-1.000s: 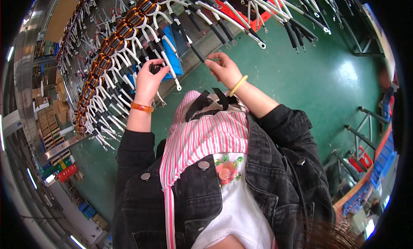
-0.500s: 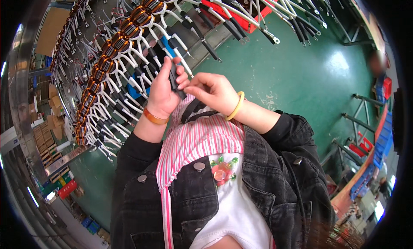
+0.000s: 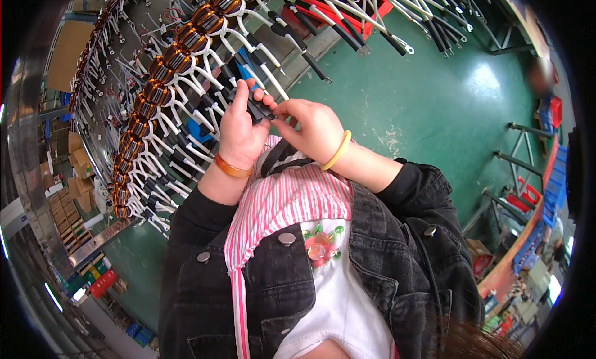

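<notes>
Several short black sleeves, which look like heat-shrink tubing (image 3: 258,111), lie across the fingers of my left hand (image 3: 236,132), palm up and curled round them. From the right, my right hand (image 3: 313,130) pinches at the end of the sleeves with thumb and forefinger; whether it grips a single one is hidden. Just beyond my hands hang white leads (image 3: 271,80), some with black sleeves over them and bare or lugged ends. They come from a long row of copper-wound coils (image 3: 180,58) curving from the top down to the left.
A red bin (image 3: 379,21) sits under the leads at the top, and a blue thing (image 3: 247,67) shows behind them. Another row of coils (image 3: 99,36) runs along the far left. Green floor (image 3: 422,104) stretches right toward metal stands (image 3: 521,154) and a bench with blue bins (image 3: 555,188).
The black sleeves have fanned apart in my left hand, and my right hand has shifted slightly up and right. The coils and leads sit a little differently in view.
</notes>
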The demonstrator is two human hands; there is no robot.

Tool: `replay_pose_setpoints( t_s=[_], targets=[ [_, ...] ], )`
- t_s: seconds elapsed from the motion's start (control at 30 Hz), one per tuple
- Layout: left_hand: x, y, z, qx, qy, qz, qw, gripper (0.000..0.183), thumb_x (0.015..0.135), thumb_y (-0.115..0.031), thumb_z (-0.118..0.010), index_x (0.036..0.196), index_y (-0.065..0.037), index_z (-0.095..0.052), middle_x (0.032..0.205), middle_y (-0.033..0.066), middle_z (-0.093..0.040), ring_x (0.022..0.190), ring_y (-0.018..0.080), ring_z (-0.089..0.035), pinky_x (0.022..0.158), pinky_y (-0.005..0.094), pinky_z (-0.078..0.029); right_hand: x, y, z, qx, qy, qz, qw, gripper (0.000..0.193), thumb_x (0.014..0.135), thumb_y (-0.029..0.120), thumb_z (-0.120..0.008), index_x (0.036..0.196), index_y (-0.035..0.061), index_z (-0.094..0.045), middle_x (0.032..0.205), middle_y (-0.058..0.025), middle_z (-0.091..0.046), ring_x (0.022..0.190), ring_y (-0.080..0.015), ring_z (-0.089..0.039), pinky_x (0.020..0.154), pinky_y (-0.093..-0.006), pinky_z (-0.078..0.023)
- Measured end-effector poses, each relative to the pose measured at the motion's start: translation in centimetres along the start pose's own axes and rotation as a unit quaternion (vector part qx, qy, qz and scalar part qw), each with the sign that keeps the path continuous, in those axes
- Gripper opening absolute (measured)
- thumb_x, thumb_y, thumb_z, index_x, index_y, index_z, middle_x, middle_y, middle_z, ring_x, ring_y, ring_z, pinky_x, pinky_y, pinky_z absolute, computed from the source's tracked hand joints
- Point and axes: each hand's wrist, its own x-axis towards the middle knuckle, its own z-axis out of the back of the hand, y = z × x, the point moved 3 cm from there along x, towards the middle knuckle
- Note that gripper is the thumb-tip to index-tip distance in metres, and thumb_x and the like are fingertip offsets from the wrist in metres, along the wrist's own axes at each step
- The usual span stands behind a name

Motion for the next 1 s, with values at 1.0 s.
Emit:
replay_pose_setpoints(
  t_s=[1.0],
  targets=[
    [-1.2,1.8,-5.2,0.248,0.099,0.049,0.962,0.033,0.092,-0.014,-0.056,0.120,0.003,-0.051,0.064,-0.0068,-0.037,0.051,0.0024,-0.030,0.046,0.0173,-0.024,-1.3,-5.4,7.4,0.481,0.175,-0.283,0.811,0.009,0.086,0.012,-0.059,0.088,0.0040,-0.055,0.072,0.0019,-0.055,0.061,-0.0040,-0.050,0.056,-0.0180,-0.039]
  ],
)
